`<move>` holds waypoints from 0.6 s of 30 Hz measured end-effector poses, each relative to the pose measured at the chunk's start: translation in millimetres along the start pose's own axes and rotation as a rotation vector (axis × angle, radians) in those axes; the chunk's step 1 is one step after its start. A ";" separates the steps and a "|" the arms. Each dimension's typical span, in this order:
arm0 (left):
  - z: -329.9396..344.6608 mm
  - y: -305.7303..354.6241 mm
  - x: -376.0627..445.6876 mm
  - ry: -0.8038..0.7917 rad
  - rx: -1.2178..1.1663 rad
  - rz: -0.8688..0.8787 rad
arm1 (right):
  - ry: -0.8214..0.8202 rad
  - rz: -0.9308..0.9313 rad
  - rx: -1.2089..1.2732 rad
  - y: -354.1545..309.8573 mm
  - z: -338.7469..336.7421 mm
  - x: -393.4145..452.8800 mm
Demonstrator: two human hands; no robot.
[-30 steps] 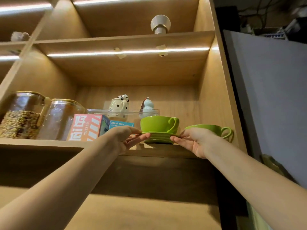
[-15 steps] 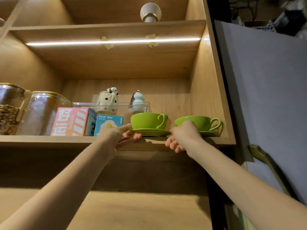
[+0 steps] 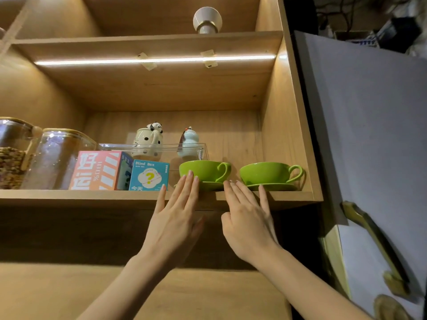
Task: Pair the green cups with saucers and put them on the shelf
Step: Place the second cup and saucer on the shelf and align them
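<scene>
Two green cups stand side by side on green saucers at the right end of the wooden shelf. The left cup sits on its saucer, handle to the right. The right cup rests on its saucer close to the cabinet's side wall. My left hand is raised flat below the left cup, fingers spread, its fingertips overlapping the cup's lower left. My right hand is open below the gap between the two saucers. Neither hand holds anything.
Left of the cups stand a blue "Blind Box" carton, a pink striped box and two glass jars. A clear tray behind holds a panda mug and a small figurine. A grey door with a brass handle hangs at right.
Both hands have let go of the left saucer, which now rests on the shelf, and have drawn back and down with fingers spread. The view has shifted slightly.
</scene>
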State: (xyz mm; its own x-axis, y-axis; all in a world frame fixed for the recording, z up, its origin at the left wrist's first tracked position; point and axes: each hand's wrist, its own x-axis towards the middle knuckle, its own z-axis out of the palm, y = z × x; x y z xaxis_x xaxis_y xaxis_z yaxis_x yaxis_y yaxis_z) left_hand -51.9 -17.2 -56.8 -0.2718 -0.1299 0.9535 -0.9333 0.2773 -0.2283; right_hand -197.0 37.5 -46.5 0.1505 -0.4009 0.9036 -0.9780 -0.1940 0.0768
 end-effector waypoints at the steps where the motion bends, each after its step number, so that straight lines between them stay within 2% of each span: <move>1: 2.1 0.9 -0.3 0.000 -0.004 -0.004 | 0.016 0.003 -0.003 0.2 3.4 0.8; 6: 10.4 6.4 -2.4 -0.005 0.039 -0.057 | 0.235 0.012 -0.112 1.2 17.9 2.4; 10: 16.9 8.0 -3.4 -0.005 0.040 -0.075 | 0.262 0.007 -0.124 1.5 20.6 4.4; 18: 13.9 10.6 -8.5 -0.112 0.051 -0.085 | -0.050 -0.048 -0.115 2.7 -4.2 -0.3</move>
State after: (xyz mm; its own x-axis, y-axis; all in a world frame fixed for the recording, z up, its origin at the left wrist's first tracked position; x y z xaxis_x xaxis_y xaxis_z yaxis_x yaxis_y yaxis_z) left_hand -62.7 -26.4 -70.1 -0.2133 -0.2573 0.9425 -0.9640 0.2121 -0.1602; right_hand -200.3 40.8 -44.9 0.2018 -0.4383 0.8759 -0.9792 -0.1113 0.1699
